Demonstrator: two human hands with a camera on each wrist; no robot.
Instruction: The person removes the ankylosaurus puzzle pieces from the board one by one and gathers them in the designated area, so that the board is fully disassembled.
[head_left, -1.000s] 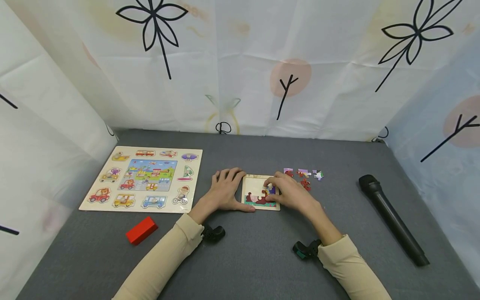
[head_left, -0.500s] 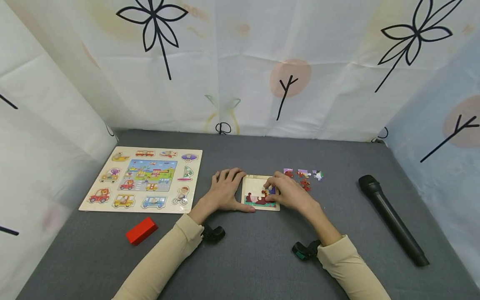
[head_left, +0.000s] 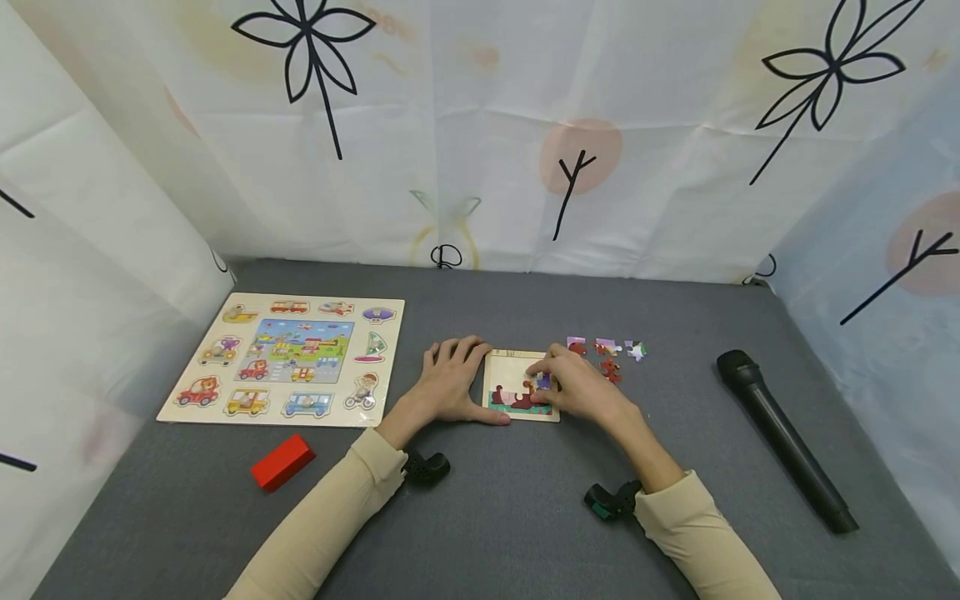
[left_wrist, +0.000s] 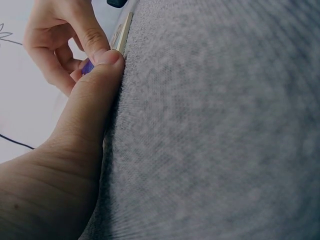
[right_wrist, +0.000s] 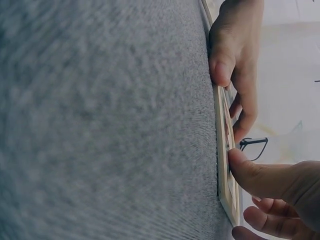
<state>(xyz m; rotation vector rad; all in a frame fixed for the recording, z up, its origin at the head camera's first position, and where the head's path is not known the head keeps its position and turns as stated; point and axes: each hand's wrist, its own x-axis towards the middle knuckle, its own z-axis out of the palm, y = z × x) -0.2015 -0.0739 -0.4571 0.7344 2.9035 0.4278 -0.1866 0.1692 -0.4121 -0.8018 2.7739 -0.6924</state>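
Puzzle tray [head_left: 512, 369] part-full, btwn L hand [head_left: 450, 388] & R hand [head_left: 588, 388].

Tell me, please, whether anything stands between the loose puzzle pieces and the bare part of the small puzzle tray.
Yes, the right hand: in the head view it lies over the right side of the tray, towards the loose pieces. Nothing else visible stands between.

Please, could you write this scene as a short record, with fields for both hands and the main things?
Left hand: fingers spread, at the small puzzle's left side
Right hand: fingers at its right side; pinch unclear
Small puzzle: partly filled, near part
Loose pieces: beyond right hand
Large picture board: at left
Red block: nearer than board
Black microphone: at right
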